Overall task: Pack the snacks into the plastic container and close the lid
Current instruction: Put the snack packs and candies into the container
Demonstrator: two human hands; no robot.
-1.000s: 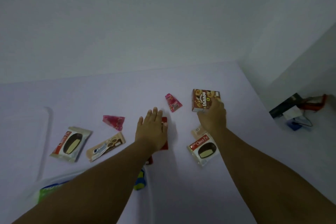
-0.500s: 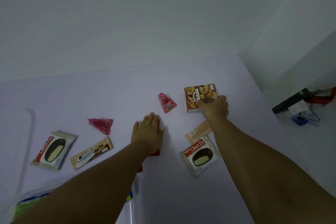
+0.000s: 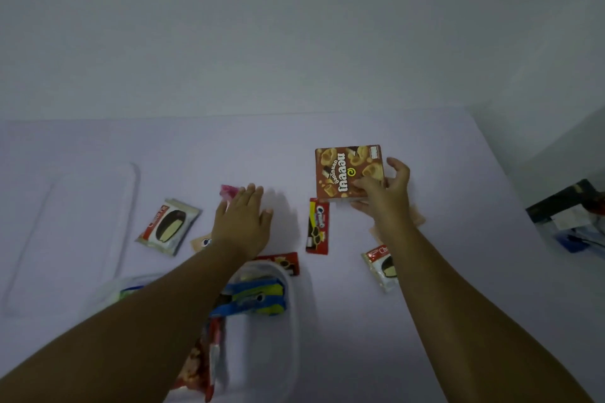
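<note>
Plain indoor room, type unclear — bare white wall (image 3: 294, 26), white table (image 3: 229, 147), cluttered gear (image 3: 569, 216) at right.

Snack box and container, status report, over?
Right hand gripping brown snack box. Left hand open, empty. Container open, partly filled. Path clear.

Both forearms bare, no sleeves in view; left hand (image 3: 242, 226) and right hand (image 3: 386, 193) without gloves.
</note>
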